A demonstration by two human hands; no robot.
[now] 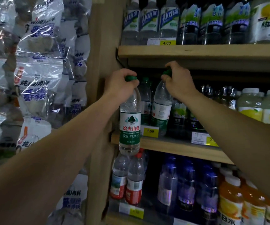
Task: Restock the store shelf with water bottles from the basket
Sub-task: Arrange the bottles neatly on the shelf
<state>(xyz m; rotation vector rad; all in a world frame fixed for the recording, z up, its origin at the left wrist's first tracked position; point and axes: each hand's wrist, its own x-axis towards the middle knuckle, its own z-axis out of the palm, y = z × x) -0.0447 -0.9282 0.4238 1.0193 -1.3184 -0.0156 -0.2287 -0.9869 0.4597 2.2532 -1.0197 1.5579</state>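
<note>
- Middle shelf: target row at its left end, by the 1.50 price tag.
- Front bottle: hangs in front of the shelf edge, not yet on it. Looks full, so heavy-ish; thin wall probably dents, smooth plastic likely slippery.
- Second bottle: tilted, base at the shelf row.
- Left hand: clenched round the front bottle's green cap.
- Right hand: pinching the second bottle's cap. The stiff cap and neck look the safest hold.

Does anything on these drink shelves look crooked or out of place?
Only the green-capped water bottle under the right hand leans left on the middle shelf, gripped by its cap. The left hand holds another bottle in front of the shelf.
</note>
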